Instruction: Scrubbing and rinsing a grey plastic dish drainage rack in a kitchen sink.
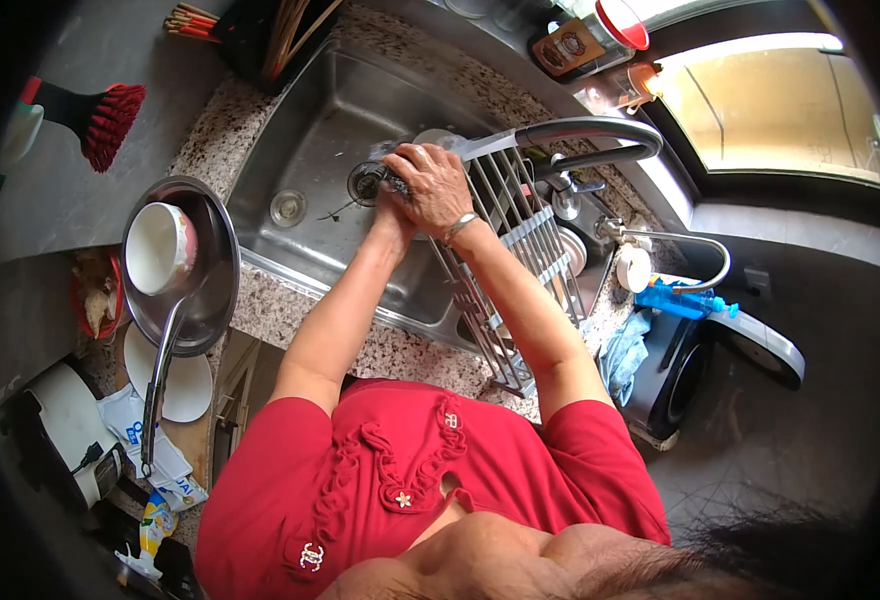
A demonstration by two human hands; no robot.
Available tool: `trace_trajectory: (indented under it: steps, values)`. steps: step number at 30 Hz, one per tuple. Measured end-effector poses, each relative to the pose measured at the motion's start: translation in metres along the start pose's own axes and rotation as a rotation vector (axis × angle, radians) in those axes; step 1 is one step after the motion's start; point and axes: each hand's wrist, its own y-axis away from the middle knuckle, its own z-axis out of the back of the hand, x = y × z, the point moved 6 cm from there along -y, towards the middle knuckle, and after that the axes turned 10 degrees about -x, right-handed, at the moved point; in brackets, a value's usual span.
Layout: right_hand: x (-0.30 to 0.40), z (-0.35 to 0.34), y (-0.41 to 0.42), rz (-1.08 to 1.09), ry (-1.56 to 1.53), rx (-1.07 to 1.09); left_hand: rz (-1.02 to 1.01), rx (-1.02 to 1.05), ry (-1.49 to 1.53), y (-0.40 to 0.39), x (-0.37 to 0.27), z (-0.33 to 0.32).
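My right hand (436,176), with a metal bangle at the wrist, lies over my left hand (393,210) above the steel sink basin (350,105). The right fingers curl around what looks like a small clear glass vessel (363,184), its round rim facing left. My left hand is pressed beneath, mostly hidden, so its grip does not show. Just past the right fingers hangs the spout of the faucet (496,144), with blurred water near the fingertips. Dark plant scraps (339,211) and a round drain (288,208) show on the basin floor.
A metal dish rack (526,232) spans the sink's right side. On the left, a steel pan (207,277) with a white bowl (156,247) overhangs the counter edge. A red-bristled brush (114,124) is at far left. A blue bottle (676,298) lies on the right.
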Motion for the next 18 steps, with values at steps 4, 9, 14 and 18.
trace_trajectory:
  steps: [4,9,14,18]
  values:
    - [-0.108,-0.027,0.023,-0.276,-0.035,0.035,0.182,-0.148,-0.092,-0.019,0.021,0.025]
    - [-0.051,-0.017,0.034,-0.312,-0.147,-0.019,0.152,-0.184,-0.047,-0.042,0.032,0.056]
    - [-0.105,-0.015,0.042,-0.49,0.092,0.098,0.232,-0.24,-0.094,-0.017,0.033,0.047]
    - [-0.122,-0.022,0.025,-0.654,-0.183,0.05,0.245,-0.112,-0.028,-0.035,0.043,0.035]
